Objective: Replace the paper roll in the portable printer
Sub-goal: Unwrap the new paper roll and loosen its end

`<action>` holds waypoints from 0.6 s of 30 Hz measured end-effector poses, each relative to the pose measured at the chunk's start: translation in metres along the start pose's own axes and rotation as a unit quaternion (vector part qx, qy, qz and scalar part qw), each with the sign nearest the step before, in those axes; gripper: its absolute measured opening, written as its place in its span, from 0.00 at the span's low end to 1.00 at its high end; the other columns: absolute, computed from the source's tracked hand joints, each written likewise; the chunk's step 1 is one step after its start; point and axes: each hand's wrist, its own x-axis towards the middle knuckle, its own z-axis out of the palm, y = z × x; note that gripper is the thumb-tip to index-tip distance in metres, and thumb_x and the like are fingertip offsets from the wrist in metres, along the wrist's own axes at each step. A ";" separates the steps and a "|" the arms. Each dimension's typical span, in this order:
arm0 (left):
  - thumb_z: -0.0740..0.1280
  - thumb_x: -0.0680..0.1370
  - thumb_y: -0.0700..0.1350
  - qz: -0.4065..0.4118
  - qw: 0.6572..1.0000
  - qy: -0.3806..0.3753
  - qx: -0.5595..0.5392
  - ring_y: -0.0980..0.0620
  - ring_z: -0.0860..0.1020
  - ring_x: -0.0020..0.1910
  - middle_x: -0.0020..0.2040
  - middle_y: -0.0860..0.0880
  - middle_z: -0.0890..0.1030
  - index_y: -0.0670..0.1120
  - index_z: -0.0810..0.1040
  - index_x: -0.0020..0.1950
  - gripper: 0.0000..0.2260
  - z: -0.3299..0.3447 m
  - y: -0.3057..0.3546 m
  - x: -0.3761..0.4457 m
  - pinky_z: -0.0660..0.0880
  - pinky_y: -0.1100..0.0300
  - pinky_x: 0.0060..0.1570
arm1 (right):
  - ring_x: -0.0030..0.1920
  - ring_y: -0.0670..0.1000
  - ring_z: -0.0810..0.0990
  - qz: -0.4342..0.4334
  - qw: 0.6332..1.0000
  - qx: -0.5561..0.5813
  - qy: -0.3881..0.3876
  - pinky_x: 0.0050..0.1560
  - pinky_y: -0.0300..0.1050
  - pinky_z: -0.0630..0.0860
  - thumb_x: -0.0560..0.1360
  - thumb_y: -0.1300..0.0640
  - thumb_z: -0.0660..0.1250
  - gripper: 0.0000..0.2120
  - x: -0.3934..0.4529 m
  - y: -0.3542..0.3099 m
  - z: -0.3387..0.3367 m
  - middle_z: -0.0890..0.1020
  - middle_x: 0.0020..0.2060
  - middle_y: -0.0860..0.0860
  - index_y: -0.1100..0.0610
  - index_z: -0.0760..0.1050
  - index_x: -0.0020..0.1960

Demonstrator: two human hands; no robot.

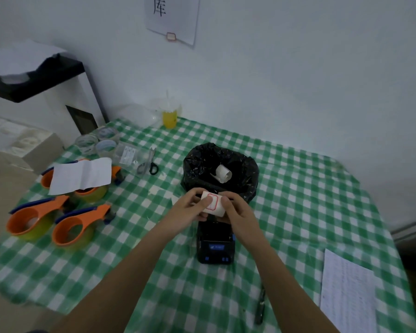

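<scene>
A white label roll (213, 203) with a red-outlined label sits between my two hands, just above the printer. My left hand (190, 207) grips its left side with the thumb on the label face. My right hand (235, 210) holds its right end. The black portable printer (215, 246) with blue buttons lies on the checked cloth below my hands, its paper bay partly hidden by them. A used white roll (222, 173) lies inside the black-bagged bin (197, 164) right behind.
Three orange tape dispensers (58, 217) and a folded white paper (82, 175) lie at the left. Scissors (148, 164), clear tape rolls (96, 141) and a yellow cup (169, 118) stand farther back. A printed sheet (346, 294) and a black pen (259, 306) lie at the right front.
</scene>
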 end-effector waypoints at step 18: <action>0.69 0.74 0.49 0.150 0.974 0.061 0.156 0.58 0.74 0.58 0.59 0.55 0.75 0.53 0.73 0.62 0.17 0.002 0.004 -0.002 0.73 0.65 0.56 | 0.46 0.48 0.83 -0.011 0.998 0.064 0.015 0.42 0.38 0.81 0.75 0.59 0.67 0.09 -0.008 -0.015 -0.012 0.82 0.47 0.55 0.53 0.78 0.55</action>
